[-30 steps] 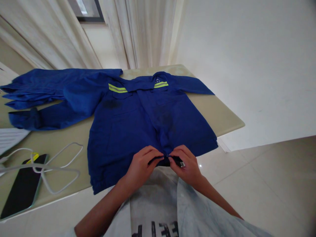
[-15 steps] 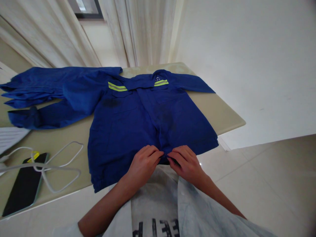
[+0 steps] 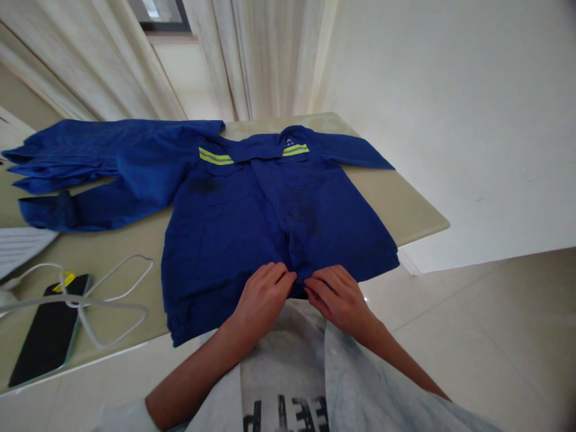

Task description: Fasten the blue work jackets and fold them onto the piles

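A blue work jacket [image 3: 225, 222] with yellow-green reflective strips lies front up, its collar away from me and its hem at the near table edge. One sleeve stretches left, the other to the right. My left hand [image 3: 266, 295] is closed on the jacket's hem at the front opening, thumb and fingers pinched. Just to its right, my right hand [image 3: 338, 295] pinches the hem on the other side of the opening. The fingertips of both hands nearly meet. Whatever small fastening lies between them is hidden by the fingers.
The jacket rests on a beige table [image 3: 405, 210]. Folded blue clothing [image 3: 112, 135] lies at the back left. A phone [image 3: 47, 336] and a white cable [image 3: 112, 303] are at the near left, beside a striped white item [image 3: 22, 246]. A white wall [image 3: 472, 120] stands to the right.
Both hands keep their pinch on the jacket's hem, with barely any finger movement. The view has shifted very slightly; the jacket lies as before.
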A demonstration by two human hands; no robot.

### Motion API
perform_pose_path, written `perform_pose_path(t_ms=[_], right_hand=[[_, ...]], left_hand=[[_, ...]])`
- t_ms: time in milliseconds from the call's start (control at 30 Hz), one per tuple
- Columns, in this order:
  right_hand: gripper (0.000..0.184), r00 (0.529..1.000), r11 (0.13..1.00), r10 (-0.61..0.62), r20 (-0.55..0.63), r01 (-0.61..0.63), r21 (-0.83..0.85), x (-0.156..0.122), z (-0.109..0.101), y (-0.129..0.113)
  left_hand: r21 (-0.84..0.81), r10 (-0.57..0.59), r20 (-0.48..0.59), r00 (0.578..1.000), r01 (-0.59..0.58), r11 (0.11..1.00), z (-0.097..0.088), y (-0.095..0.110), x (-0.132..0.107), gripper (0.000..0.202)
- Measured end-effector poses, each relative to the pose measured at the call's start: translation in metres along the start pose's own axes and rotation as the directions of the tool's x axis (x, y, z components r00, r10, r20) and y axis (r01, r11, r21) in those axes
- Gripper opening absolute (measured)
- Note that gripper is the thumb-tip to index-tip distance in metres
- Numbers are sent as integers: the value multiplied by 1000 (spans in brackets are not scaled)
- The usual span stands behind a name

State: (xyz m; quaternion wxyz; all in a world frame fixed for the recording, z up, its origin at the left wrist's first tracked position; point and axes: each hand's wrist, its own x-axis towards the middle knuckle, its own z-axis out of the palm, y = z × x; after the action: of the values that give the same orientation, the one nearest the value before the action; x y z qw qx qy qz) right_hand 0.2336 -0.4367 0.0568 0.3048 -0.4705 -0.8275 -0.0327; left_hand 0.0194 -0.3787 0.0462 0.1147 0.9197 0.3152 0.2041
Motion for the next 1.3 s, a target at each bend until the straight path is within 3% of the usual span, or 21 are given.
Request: perform_pose_path(t_ms=[367, 633, 900, 1033, 1100, 1200, 1300], right_hand=[[11, 999, 1000, 31, 11, -31, -2, -1, 0, 0], [13, 998, 990, -47, 34, 51, -130, -1, 1, 0], [20, 994, 993, -53, 95, 62, -97, -4, -1, 3], [21, 993, 997, -68, 96, 73, -40, -2, -3, 3], [18, 995, 1000, -28, 98, 26, 16, -1, -3, 4], [11, 980, 968, 120, 162, -151, 200, 3, -7, 9], [41, 921, 852, 194, 339, -329, 407, 10, -16, 17]], left_hand=[[39, 5, 2, 1000, -5, 999, 0, 2, 2, 16], [25, -2, -42, 999, 3, 1000, 2, 4, -1, 17], [-27, 127, -238, 963, -137, 990, 2, 5, -7, 18], [-16, 194, -238, 952, -203, 979, 0, 6, -8, 17], [-18, 200, -226, 953, -210, 978, 0, 5, -8, 15], [-24, 199, -233, 952, -210, 977, 1, 4, -9, 15], [-31, 212, -258, 943, -227, 973, 0, 4, -10, 16]])
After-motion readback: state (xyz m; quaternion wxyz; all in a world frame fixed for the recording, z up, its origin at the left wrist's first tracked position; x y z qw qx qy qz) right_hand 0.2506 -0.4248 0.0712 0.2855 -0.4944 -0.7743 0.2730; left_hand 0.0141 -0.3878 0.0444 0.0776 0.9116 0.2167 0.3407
